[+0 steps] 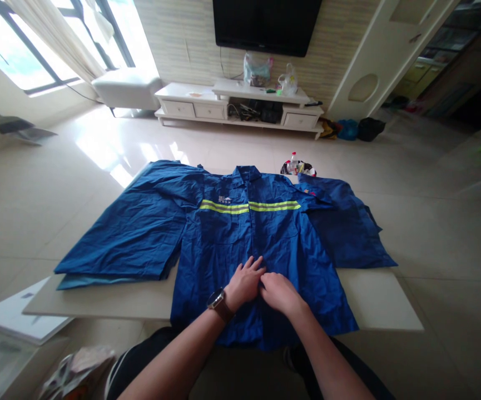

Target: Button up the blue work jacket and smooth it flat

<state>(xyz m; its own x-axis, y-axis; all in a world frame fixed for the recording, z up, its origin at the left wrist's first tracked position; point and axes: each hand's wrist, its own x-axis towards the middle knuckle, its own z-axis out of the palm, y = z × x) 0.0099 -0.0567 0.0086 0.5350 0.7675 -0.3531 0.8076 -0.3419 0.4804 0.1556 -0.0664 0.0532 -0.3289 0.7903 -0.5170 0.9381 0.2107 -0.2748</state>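
A blue work jacket (240,233) with a yellow reflective stripe across the chest lies spread face up on a pale table (373,300), its hem hanging over the near edge. My left hand (243,282), with a watch on the wrist, rests on the jacket's front near the centre line, fingers bent onto the cloth. My right hand (279,293) lies right beside it, fingers curled and pinching the fabric at the front opening. The two hands touch each other.
More blue garments lie folded to the left (132,233) and right (344,228) of the jacket. Beyond the table are a tiled floor, a white TV cabinet (240,105) under a wall television, and a bottle with bags (296,165). A white board (15,314) sits low left.
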